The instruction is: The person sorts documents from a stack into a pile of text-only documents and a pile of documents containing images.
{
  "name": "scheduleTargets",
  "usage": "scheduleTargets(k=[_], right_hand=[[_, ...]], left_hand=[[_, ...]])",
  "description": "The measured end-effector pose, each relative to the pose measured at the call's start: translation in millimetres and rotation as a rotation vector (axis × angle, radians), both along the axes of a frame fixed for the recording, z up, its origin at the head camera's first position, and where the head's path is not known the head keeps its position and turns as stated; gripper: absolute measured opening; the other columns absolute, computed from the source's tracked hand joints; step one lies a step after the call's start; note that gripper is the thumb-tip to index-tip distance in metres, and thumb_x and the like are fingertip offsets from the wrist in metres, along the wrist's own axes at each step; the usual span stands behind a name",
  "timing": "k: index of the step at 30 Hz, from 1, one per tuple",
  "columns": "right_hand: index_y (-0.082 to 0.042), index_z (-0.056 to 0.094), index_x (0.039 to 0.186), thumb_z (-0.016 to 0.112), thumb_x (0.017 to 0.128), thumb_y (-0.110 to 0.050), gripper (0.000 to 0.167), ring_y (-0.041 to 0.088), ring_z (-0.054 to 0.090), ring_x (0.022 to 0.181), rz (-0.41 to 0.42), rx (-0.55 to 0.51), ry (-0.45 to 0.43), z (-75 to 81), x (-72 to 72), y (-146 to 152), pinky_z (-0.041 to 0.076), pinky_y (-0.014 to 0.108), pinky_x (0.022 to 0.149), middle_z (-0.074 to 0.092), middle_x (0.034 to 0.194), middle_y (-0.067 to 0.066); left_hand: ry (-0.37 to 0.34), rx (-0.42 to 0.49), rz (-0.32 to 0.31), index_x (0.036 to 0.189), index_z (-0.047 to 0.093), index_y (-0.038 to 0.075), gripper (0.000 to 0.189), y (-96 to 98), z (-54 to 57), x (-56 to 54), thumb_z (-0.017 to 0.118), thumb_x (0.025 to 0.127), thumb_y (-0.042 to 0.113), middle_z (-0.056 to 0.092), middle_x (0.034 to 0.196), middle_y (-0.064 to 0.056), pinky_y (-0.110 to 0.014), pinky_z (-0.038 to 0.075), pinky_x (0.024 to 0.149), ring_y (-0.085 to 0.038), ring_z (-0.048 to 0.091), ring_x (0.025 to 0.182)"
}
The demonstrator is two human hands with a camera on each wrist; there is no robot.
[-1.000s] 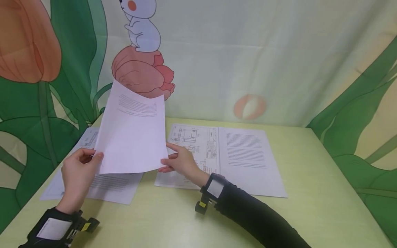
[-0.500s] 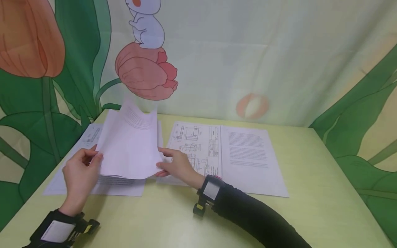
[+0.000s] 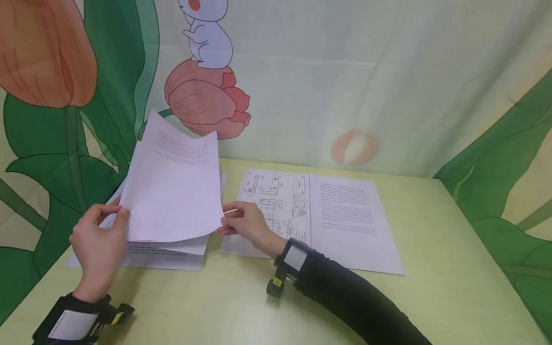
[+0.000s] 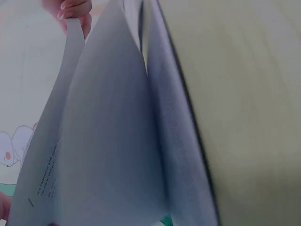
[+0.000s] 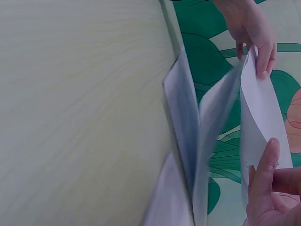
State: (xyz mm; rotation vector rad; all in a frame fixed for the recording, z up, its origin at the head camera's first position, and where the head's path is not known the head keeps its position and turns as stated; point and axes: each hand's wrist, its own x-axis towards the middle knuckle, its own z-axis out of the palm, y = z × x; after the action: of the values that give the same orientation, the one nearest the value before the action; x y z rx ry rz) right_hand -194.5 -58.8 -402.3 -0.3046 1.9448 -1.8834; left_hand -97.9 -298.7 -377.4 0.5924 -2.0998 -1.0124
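Observation:
My left hand (image 3: pixel 101 244) pinches the left edge of a white printed sheet of paper (image 3: pixel 172 191), thumb on top. Near the lower right corner, my right hand (image 3: pixel 250 223) pinches the same sheet. It is raised and tilted, with its far edge curved upward and a block of text near the top. Below it, another loose sheet (image 5: pixel 214 106) slants above the papers lying on the table (image 5: pixel 181 113). Whether my left hand also holds that slanting sheet, I cannot tell. The raised sheet hides most of the left-hand papers (image 3: pixel 164 262) in the head view.
To the right of my right hand lies a page with technical drawings (image 3: pixel 267 201), beside a page of text (image 3: pixel 353 225). They rest on a pale yellow-green table (image 3: pixel 431 268). A patterned curtain (image 3: pixel 302 86) hangs behind the table.
Half a second ago the sheet was lower and more curled; now its far edge stands higher and flatter. My left hand has shifted left. A slanting lower sheet now shows beneath it.

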Motion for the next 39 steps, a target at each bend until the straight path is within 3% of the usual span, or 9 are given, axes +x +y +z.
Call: scheduleTargets(k=[2,5,10,14,18,22,27,33,39], right_hand=[[0.001,0.061,0.115,0.062,0.085,0.006,0.030,0.021,0.070,0.067,-0.013,-0.051,0.010,3.1,-1.0,2.5,0.057,0.035,0.068,0.068,0.095,0.018],[0.001,0.060,0.117,0.061,0.086,0.007,0.032,0.018,0.070,0.066,-0.031,-0.093,0.023,7.4,-2.0,10.5,0.057,0.034,0.068,0.067,0.100,0.019],[-0.001,0.058,0.120,0.062,0.087,0.004,0.034,0.015,0.069,0.067,-0.058,-0.092,0.043,13.4,-4.0,32.6,0.057,0.032,0.069,0.067,0.102,0.022],[-0.002,0.058,0.122,0.062,0.087,0.002,0.035,0.014,0.069,0.068,-0.095,-0.076,0.051,17.8,-8.2,55.8,0.057,0.032,0.070,0.067,0.105,0.022],[-0.002,0.058,0.123,0.063,0.087,0.002,0.036,0.015,0.070,0.069,-0.145,-0.026,0.080,19.5,-12.2,83.2,0.057,0.032,0.070,0.064,0.106,0.021],[-0.001,0.059,0.122,0.064,0.086,0.002,0.036,0.016,0.070,0.068,-0.199,0.068,0.096,18.1,-12.6,116.5,0.057,0.032,0.068,0.065,0.105,0.021],[0.005,0.057,0.120,0.063,0.086,0.004,0.035,0.015,0.069,0.065,-0.223,0.146,0.077,9.2,-8.8,149.1,0.057,0.032,0.066,0.065,0.101,0.022],[0.009,0.056,0.119,0.063,0.086,0.003,0.035,0.019,0.070,0.066,-0.211,0.227,0.038,-6.9,2.3,171.6,0.057,0.034,0.068,0.067,0.096,0.021],[0.009,0.057,0.116,0.064,0.085,0.000,0.033,0.024,0.071,0.069,-0.207,0.273,0.034,-22.9,11.8,182.0,0.057,0.035,0.068,0.068,0.087,0.018]], left_hand=[[0.038,0.012,-0.012,0.107,0.063,0.001,0.026,-1.0,4.8,-1.6,0.065,0.089,0.019,0.065,0.121,-0.008,-0.037,0.035,0.099,-0.021,0.056,0.117],[0.039,0.077,-0.069,0.121,0.057,0.010,0.035,0.1,13.0,-6.1,0.066,0.088,0.017,0.064,0.124,-0.005,-0.018,0.041,0.096,-0.008,0.060,0.104],[-0.082,0.244,-0.186,0.138,0.046,0.018,0.053,8.1,25.8,-18.6,0.065,0.089,0.022,0.061,0.116,-0.002,-0.009,0.048,0.076,0.002,0.059,0.086],[-0.168,0.184,-0.273,0.139,0.048,0.013,0.054,22.9,27.1,-35.8,0.063,0.090,0.031,0.064,0.114,-0.008,-0.008,0.047,0.068,-0.001,0.059,0.083],[-0.190,0.082,-0.335,0.137,0.050,0.011,0.052,44.6,23.9,-51.8,0.062,0.091,0.030,0.063,0.116,-0.015,-0.007,0.046,0.066,-0.015,0.061,0.092],[-0.238,0.033,-0.434,0.136,0.051,0.008,0.049,68.6,15.4,-64.9,0.063,0.090,0.023,0.063,0.114,-0.017,-0.010,0.046,0.063,-0.025,0.062,0.096],[-0.285,0.003,-0.550,0.133,0.052,0.001,0.050,91.9,-1.6,-77.0,0.067,0.087,0.014,0.066,0.103,-0.018,-0.016,0.047,0.061,-0.023,0.066,0.085],[-0.344,-0.040,-0.633,0.130,0.054,-0.003,0.052,106.7,-24.3,-85.7,0.070,0.082,0.009,0.066,0.096,-0.018,-0.019,0.045,0.060,-0.020,0.062,0.078],[-0.421,-0.037,-0.682,0.131,0.052,-0.004,0.054,116.4,-38.7,-87.9,0.071,0.081,0.007,0.063,0.095,-0.017,-0.023,0.043,0.061,-0.019,0.057,0.076]])
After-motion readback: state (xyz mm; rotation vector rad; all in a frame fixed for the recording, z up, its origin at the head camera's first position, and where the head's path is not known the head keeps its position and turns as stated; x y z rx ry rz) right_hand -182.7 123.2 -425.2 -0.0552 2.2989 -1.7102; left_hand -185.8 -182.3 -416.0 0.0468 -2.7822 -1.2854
